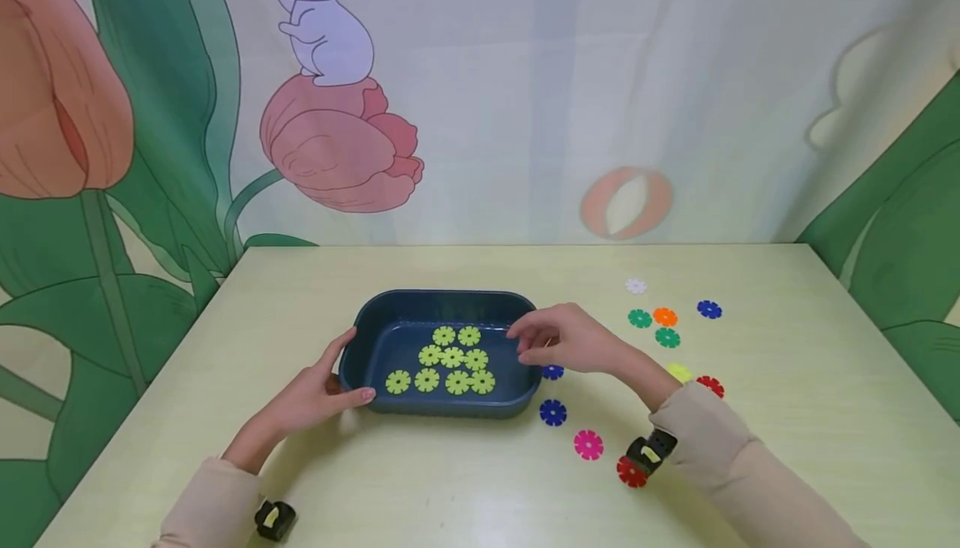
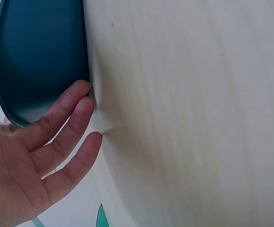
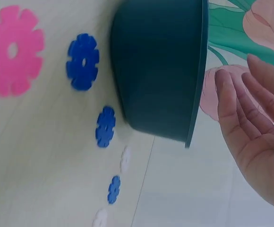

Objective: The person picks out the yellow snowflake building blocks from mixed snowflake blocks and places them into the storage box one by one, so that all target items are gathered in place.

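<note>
A dark blue tray [image 1: 450,408] stands on the table with several yellow-green notched discs [image 1: 427,380] lying flat inside it. My left hand [image 1: 311,398] holds the tray's left end, thumb along the front rim and forefinger up at the left rim. In the left wrist view the other fingers [image 2: 64,146] lie against the tray's outer wall. Over the right rim hovers my right hand [image 1: 573,338], fingers loosely bent; the right wrist view shows it above the rim with nothing in it. Blue discs [image 1: 553,412] lie beside the tray's right end, one partly under the right hand.
More notched discs are scattered right of the tray: pink [image 1: 588,445], red [image 1: 632,472], orange [image 1: 665,316], green [image 1: 640,318], white [image 1: 636,286], another blue [image 1: 709,309]. A yellow disc [image 1: 679,372] and a second red one [image 1: 710,386] lie by the right forearm. A printed curtain [image 1: 510,115] hangs behind the table.
</note>
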`<state>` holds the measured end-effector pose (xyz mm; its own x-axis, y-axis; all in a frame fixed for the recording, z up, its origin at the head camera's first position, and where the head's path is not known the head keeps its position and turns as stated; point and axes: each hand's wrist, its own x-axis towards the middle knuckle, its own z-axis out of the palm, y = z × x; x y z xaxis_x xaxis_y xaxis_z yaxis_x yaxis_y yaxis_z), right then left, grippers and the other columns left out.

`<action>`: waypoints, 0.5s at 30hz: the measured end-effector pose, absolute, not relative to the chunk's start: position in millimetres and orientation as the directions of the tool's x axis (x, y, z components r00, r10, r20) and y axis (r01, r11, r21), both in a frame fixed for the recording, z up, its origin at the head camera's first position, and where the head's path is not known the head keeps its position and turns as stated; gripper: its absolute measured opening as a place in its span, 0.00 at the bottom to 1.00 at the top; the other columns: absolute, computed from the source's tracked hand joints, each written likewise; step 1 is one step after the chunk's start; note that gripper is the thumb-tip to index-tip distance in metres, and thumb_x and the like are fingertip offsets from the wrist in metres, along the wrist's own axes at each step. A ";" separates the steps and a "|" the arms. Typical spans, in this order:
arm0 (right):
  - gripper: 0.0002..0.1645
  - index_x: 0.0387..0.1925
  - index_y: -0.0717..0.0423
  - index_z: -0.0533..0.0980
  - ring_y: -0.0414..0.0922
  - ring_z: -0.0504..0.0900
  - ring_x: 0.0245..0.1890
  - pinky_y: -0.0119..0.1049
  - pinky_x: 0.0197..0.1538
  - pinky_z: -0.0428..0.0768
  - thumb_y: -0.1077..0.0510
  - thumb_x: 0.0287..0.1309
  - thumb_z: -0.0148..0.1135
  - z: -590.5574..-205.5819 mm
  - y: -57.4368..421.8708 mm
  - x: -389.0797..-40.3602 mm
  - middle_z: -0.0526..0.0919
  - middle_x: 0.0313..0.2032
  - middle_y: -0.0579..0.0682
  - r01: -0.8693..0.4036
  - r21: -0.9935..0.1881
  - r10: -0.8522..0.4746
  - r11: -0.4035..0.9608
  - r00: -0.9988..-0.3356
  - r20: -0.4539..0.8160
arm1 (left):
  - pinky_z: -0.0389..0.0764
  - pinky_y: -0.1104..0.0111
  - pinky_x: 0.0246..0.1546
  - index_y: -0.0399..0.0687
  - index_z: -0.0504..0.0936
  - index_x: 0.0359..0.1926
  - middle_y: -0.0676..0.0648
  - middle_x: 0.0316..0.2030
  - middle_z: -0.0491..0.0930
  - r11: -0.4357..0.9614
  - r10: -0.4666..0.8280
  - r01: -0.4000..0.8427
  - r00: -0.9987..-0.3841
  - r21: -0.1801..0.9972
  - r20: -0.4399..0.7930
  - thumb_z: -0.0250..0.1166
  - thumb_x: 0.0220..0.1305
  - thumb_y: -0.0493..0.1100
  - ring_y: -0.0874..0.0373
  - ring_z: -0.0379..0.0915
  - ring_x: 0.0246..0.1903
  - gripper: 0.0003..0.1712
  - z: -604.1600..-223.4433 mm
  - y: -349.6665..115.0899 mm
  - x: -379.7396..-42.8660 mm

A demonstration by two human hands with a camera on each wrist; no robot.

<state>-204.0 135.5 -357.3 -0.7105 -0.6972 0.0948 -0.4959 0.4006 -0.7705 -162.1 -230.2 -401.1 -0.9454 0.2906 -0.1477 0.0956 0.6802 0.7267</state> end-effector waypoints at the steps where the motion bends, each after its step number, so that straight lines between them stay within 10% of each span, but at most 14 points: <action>1: 0.16 0.45 0.60 0.76 0.39 0.79 0.30 0.32 0.38 0.77 0.62 0.53 0.63 -358.0 138.7 -203.1 0.80 0.30 0.45 -0.496 -0.771 -0.693 0.400 -0.714 0.100 | 0.68 0.64 0.27 0.46 0.40 0.70 0.46 0.27 0.78 0.681 0.290 0.094 -0.945 0.727 -0.149 0.66 0.54 0.53 0.56 0.72 0.27 0.54 -401.1 -230.2 -162.0; 15: 0.30 0.55 0.59 0.71 0.41 0.80 0.33 0.34 0.38 0.77 0.58 0.49 0.68 -367.0 187.7 -191.5 0.79 0.36 0.50 -0.428 -0.773 -0.591 0.468 -0.802 0.086 | 0.68 0.64 0.27 0.47 0.39 0.70 0.45 0.29 0.79 0.680 0.291 0.094 -0.945 0.727 -0.150 0.66 0.54 0.54 0.56 0.72 0.27 0.55 -401.0 -230.6 -162.4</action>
